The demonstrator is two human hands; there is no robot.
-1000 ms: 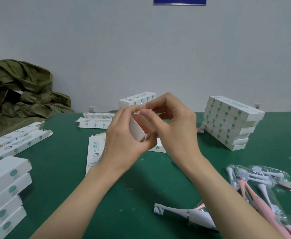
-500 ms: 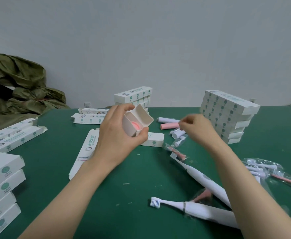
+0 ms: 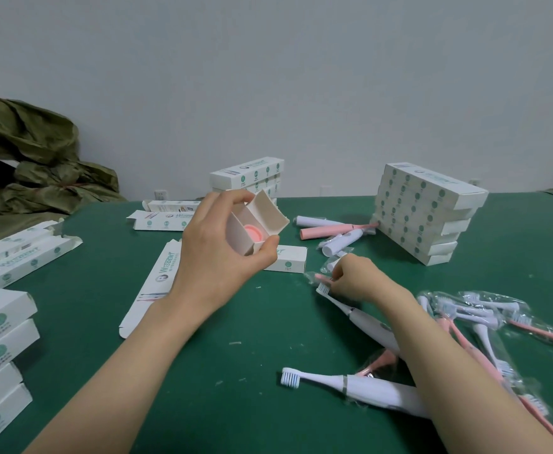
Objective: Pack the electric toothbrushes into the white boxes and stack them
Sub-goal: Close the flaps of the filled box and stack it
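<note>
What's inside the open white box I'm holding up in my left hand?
The white box, gripped by the left hand, shows a round pink end at its opening, likely a toothbrush's base. Its walls hide the rest.

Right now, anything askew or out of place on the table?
The box stack on the right leans, its layers stepped sideways instead of sitting square, and a pink handle appears to lie against its foot. Nothing looks spilled or damaged.

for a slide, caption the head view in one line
Left hand holds an open white cardboard box; right hand pinches a plastic-wrapped pink brush head.
</note>
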